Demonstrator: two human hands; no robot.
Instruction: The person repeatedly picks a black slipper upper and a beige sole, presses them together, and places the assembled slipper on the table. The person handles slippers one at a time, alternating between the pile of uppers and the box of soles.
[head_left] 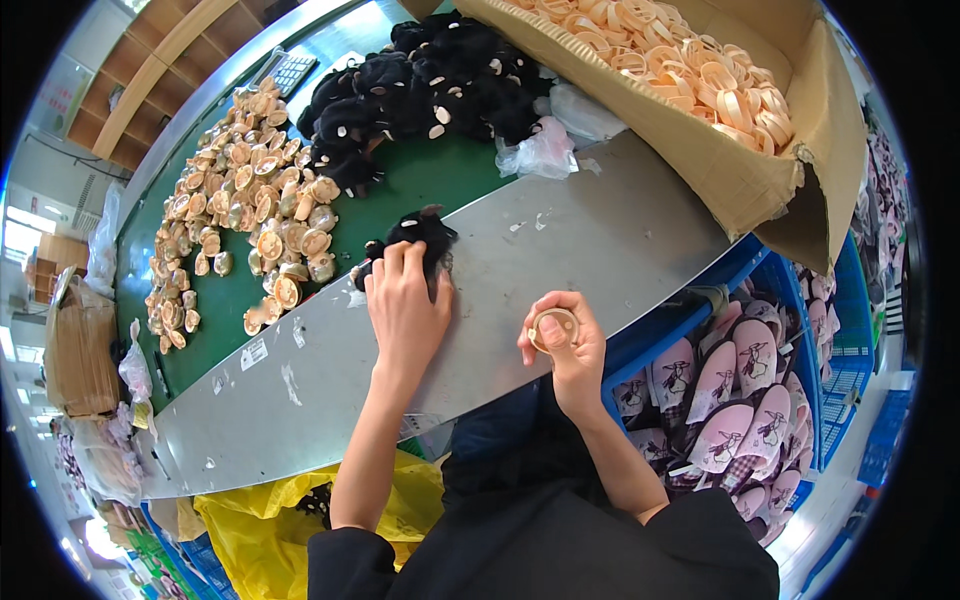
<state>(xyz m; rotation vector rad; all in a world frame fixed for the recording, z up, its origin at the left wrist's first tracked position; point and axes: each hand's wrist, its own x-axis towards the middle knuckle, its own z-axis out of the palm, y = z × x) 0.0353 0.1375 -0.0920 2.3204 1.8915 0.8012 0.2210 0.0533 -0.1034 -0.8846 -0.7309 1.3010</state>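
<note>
My left hand [402,298] presses its fingers on a black fluffy plush piece [424,232] lying at the seam of the metal worktop and the green surface. A small white oval shows on top of the plush. Held by its rim in my right hand [572,350] is a round, thin, pale tan plastic ring [553,329], upright above the metal top. Beyond my left hand lies a heap of similar black plush pieces [430,85]. Left of it is a pile of tan, round shell-like pieces [265,205], some with shiny backs.
A cardboard box [740,180] full of peach-coloured plastic bands [700,75] stands at the far right. Blue crates [815,360] with pink slippers [720,437] sit on my right. A yellow bag [250,530] hangs below the metal edge [240,440]. Clear plastic bags [540,150] lie beside the plush heap.
</note>
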